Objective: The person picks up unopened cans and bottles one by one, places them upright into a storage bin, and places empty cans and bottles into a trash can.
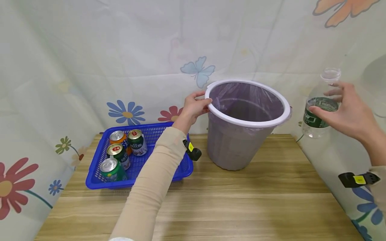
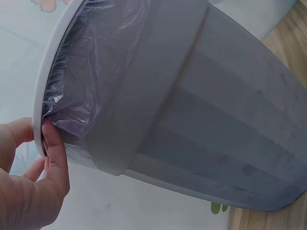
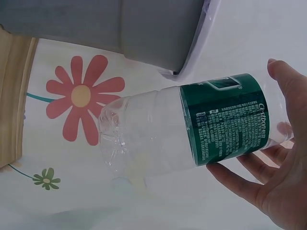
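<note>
My left hand (image 1: 194, 106) pinches the white rim of a grey trash can (image 1: 232, 147) lined with a thin purple plastic bag (image 2: 91, 67). The can tilts on the table, its mouth leaning to the right. At the right, my right hand (image 1: 351, 110) grips a clear plastic bottle (image 1: 320, 113) with a green label and no cap on its neck. The bottle hangs upright in the air beside the can. In the right wrist view the fingers and thumb wrap the bottle's upper part near the label (image 3: 225, 120).
A blue plastic basket (image 1: 101, 167) on the left of the wooden table (image 1: 217, 207) holds several drink cans (image 1: 113, 170), all standing toward its left side. Behind and at both sides hangs a pale curtain (image 1: 135, 50) printed with flowers and butterflies.
</note>
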`<state>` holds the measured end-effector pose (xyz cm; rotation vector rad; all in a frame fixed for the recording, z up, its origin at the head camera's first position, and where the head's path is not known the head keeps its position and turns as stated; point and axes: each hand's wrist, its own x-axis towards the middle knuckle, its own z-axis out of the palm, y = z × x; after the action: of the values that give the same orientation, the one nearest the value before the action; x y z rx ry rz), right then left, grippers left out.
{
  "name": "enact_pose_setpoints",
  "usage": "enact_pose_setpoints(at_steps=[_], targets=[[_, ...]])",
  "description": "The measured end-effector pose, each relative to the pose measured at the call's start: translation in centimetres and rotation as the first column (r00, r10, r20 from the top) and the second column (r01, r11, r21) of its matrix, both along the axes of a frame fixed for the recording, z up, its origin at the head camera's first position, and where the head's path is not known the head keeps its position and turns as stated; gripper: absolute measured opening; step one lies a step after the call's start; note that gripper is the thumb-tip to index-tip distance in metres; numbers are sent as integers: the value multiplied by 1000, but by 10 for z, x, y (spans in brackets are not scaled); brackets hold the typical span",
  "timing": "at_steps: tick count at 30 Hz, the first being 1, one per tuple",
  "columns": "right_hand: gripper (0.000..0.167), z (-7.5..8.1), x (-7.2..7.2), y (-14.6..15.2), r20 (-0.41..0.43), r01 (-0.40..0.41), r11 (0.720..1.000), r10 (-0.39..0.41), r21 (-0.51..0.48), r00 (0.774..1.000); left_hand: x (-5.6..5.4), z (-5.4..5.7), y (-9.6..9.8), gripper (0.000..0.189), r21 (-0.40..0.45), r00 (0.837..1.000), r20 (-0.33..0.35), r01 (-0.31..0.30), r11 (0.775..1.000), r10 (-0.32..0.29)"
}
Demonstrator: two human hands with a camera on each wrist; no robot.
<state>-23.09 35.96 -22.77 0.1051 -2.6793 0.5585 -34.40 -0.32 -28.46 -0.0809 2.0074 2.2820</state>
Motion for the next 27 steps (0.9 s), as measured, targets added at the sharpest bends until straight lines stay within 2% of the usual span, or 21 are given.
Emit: enact_pose_setpoints(at_steps=[16, 27], targets=[[87, 29, -4, -16, -23, -88, 994, 90, 68, 996, 0, 0, 0, 44, 10, 1000, -5, 5, 1000, -5], [90, 49, -9, -29, -5, -112, 989, 113, 98, 994, 0, -1, 0, 44, 3, 1000, -8, -5, 1000, 5]])
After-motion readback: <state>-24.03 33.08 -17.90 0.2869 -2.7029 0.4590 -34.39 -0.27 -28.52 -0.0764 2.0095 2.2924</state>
